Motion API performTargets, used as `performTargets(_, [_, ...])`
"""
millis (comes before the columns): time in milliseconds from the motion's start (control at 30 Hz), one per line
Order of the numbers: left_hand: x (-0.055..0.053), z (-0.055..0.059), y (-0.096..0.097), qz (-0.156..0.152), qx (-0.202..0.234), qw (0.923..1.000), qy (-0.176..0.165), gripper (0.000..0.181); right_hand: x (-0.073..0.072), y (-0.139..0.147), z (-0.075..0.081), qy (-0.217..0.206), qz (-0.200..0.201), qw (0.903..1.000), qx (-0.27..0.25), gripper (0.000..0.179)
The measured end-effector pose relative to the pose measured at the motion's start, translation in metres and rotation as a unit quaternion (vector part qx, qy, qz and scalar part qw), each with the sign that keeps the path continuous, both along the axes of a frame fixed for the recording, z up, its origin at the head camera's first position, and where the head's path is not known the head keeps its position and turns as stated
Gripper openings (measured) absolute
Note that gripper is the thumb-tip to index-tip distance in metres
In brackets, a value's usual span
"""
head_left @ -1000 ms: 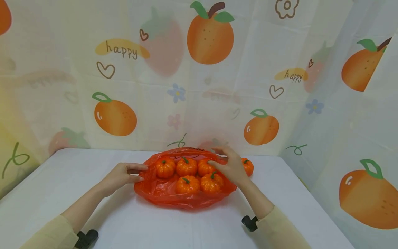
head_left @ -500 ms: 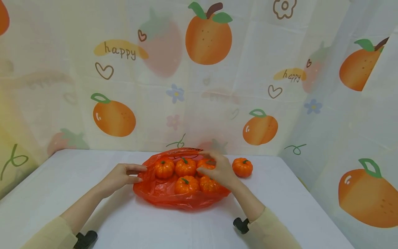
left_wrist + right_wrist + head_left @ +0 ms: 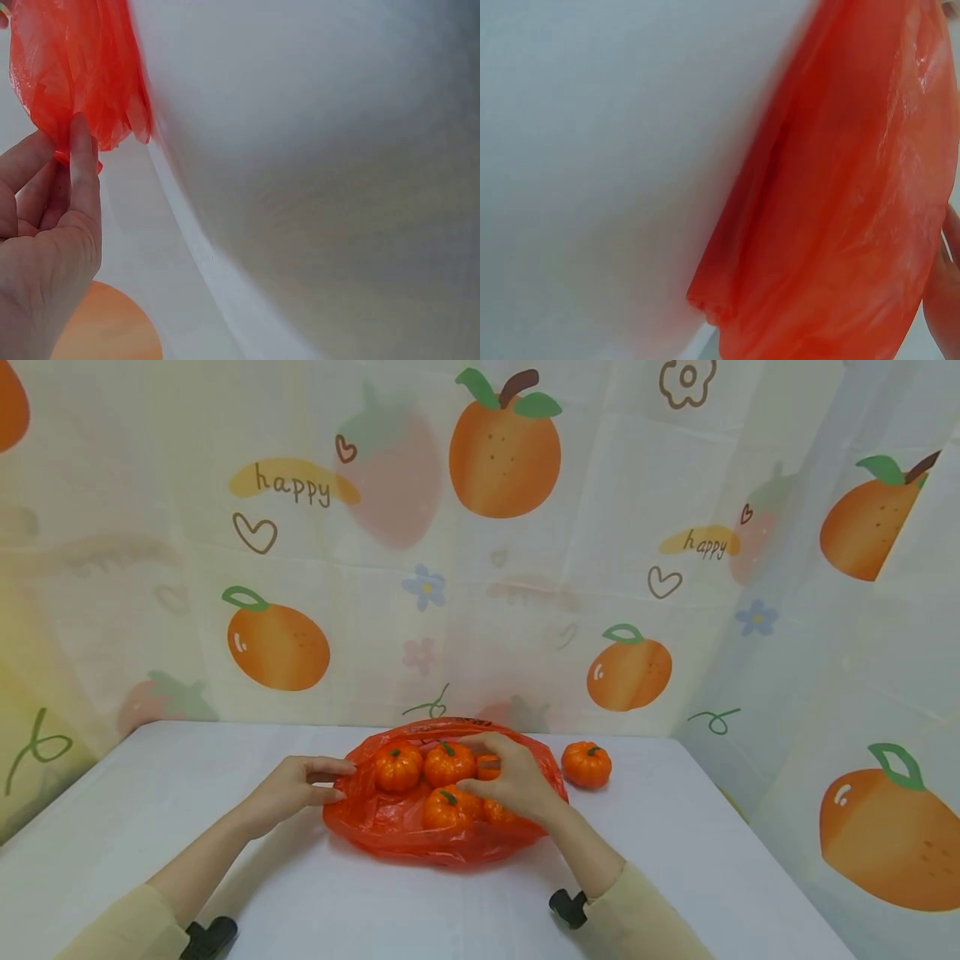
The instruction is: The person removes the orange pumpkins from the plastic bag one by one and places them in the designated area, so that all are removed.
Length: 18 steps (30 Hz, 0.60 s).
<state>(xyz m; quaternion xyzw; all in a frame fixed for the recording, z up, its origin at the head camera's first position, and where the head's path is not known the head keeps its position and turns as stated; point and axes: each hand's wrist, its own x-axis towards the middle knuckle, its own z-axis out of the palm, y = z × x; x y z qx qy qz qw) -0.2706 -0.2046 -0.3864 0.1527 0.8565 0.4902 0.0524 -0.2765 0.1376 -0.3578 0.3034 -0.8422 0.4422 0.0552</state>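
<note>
Bag (image 3: 378, 839) pinched by my left fingers (image 3: 84, 176); right hand (image 3: 517, 781) over pumpkins (image 3: 397, 767), grip unclear. Likely picking; next needs firm grasp.

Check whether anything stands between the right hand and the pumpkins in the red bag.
Nothing visible does: the red bag is open at the top, and the right hand reaches across its rim, over the pumpkins.

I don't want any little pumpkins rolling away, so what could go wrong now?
The red plastic bag might tear if the left hand, pinching its end, pulls hard. The right hand, over the bag's opening, could knock the little pumpkins inside. The round pumpkin outside might roll if bumped.
</note>
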Motion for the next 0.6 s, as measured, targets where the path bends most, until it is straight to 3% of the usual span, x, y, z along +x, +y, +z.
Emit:
performTargets(367, [0.0004, -0.0015, 0.0002, -0.005, -0.001, 1.0000, 0.005, 0.043, 0.0007, -0.0069, -0.0056, -0.030, 0.038, 0.9988, 0.009, 0.058])
performTargets(600, [0.0007, -0.0010, 0.0005, -0.004, -0.002, 1.0000, 0.004, 0.042, 0.0021, -0.0084, -0.0069, -0.055, 0.032, 0.9964, 0.056, 0.063])
